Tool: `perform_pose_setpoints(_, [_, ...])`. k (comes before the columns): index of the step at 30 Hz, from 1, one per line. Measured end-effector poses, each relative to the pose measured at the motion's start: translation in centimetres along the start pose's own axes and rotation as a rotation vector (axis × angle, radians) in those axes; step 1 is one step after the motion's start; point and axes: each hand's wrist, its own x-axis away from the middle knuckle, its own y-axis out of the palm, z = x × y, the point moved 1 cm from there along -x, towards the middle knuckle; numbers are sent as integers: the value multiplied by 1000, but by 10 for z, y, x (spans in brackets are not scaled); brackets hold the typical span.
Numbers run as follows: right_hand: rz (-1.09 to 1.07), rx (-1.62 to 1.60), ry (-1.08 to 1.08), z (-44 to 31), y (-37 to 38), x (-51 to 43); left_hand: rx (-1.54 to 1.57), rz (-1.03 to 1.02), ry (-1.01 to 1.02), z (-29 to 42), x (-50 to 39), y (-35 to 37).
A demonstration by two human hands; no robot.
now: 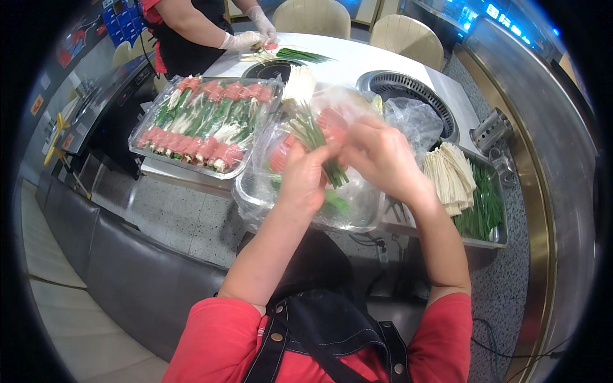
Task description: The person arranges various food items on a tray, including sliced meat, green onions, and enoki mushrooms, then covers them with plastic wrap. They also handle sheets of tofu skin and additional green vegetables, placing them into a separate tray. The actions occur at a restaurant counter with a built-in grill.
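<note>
My left hand [302, 179] grips a bundle of green chives [312, 131], its pale ends pointing away and its cut green ends hanging below my thumb. Close on its right, my right hand [383, 155] is blurred, fingers bent near the bundle. Whether it holds anything cannot be told. Red meat slices [330, 118] lie beyond and partly behind my hands. Under them is a metal tray [246, 194] lined with clear plastic, with some green leaves [336, 203] showing through. A bunch of enoki mushrooms [299, 84] sits at the tray's far side.
Left, a plastic-wrapped tray [191, 165] holds meat-wrapped enoki and chive rolls. Right, another tray [503, 230] bears enoki [450, 177] and chives [483, 201]. Beyond are a round grill [407, 86] and a co-worker's gloved hands [254, 36] over more chives. A metal partition [541, 119] stands right.
</note>
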Motion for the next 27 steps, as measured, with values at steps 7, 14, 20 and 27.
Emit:
perform_pose_setpoints(7, [-164, 164, 235, 32, -25, 23, 134, 61, -55, 0, -1, -1])
perform_pose_setpoints(14, [-451, 454, 351, 56, -24, 64, 125, -39, -75, -10, -6, -3])
perform_pose_setpoints(20, [-174, -8, 352, 37, -30, 33, 82, -33, -77, -17, -5, 2])
perform_pose_setpoints(27, [10, -426, 281, 14, -7, 18, 102, -63, -61, -18, -4, 5])
